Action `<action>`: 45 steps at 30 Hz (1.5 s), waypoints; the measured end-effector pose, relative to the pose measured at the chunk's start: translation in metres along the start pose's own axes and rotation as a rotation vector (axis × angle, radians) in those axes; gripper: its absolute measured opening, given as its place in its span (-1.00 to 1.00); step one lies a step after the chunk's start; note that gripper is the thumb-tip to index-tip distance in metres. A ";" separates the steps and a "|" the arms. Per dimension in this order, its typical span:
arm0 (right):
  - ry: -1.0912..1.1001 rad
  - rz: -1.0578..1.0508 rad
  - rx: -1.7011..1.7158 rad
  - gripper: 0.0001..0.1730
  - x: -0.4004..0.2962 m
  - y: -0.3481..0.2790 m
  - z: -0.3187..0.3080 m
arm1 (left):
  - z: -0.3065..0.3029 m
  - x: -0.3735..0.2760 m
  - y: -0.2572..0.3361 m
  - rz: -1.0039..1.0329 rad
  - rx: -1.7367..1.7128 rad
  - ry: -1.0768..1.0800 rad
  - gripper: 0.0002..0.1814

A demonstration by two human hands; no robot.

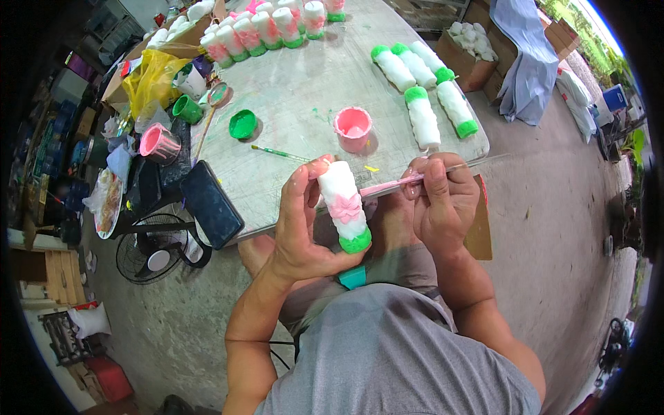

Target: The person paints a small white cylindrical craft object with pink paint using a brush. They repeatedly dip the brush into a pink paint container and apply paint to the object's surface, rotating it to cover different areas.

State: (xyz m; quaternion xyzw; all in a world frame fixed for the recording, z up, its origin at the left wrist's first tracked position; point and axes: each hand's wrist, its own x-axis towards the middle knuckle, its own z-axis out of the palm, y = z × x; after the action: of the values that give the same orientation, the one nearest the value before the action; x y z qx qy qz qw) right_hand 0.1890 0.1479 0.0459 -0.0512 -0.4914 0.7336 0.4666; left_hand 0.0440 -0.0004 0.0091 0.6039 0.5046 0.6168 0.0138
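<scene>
My left hand [306,223] grips a white pillar candle [338,181] by its two ends, over my lap at the table's near edge. Green paint rings the candle's lower end, and a raised flower on its side is pink. A thin paintbrush [394,182] coated in pink is pinched in the fingers of my right hand [441,199]; its tip points at the candle's right side, and I cannot tell if it touches. Just beyond the candle, a cup of pink paint [353,129] stands on the table [290,88]. A second brush [280,153] lies left of that cup.
Several white candles with green ends [423,116] lie at the right. Pink-and-green candles [259,33] stand at the far side. Leftward are a green paint lid [243,124], a smartphone [212,204], another pink cup [160,144], a green cup [188,109] and a floor fan [155,251].
</scene>
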 end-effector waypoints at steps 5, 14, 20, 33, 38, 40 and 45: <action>-0.155 -0.111 -0.088 -0.86 -0.002 0.001 -0.001 | -0.004 0.000 -0.001 0.048 0.105 -0.074 0.54; -0.088 -0.133 -0.126 -0.89 -0.004 -0.001 0.010 | -0.004 -0.003 -0.001 0.076 0.194 -0.084 0.51; -0.107 -0.196 -0.230 -0.89 -0.004 0.004 0.005 | -0.003 -0.002 0.000 0.088 0.220 -0.063 0.40; -0.027 -0.348 -0.513 -0.86 0.028 -0.009 -0.005 | -0.016 0.005 0.010 -0.061 0.283 -0.053 0.44; -0.143 -0.257 -0.857 -0.86 0.073 -0.023 0.012 | -0.014 0.001 0.000 -0.486 -0.561 0.291 0.45; -0.230 -0.143 -0.928 -0.83 0.083 -0.025 0.020 | -0.020 0.005 -0.003 -0.531 -0.653 0.335 0.45; -0.485 -0.253 -1.247 -0.81 0.113 -0.006 0.015 | -0.020 0.002 -0.008 -0.466 -0.566 0.273 0.45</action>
State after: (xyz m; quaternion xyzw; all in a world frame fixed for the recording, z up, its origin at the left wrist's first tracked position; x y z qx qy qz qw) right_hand 0.1212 0.2213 0.1014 -0.0867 -0.9153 0.2437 0.3087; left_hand 0.0231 -0.0068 0.0103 0.3579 0.4354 0.7866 0.2520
